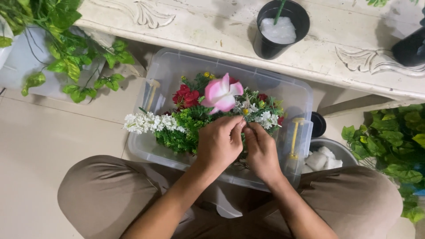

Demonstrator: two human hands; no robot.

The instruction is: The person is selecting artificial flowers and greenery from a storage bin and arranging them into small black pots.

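Left hand: you pinch the bouquet stems above the bin.
Right hand: closed beside, seemingly gripping too; keep stems bunched.

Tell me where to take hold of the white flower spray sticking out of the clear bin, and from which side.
Grip the white flower spray on its stem end near the green foliage, not the blossoms. It lies roughly level, its tip overhanging the clear bin wall on the left. Coming from above with the left hand, which is nearest, looks best.
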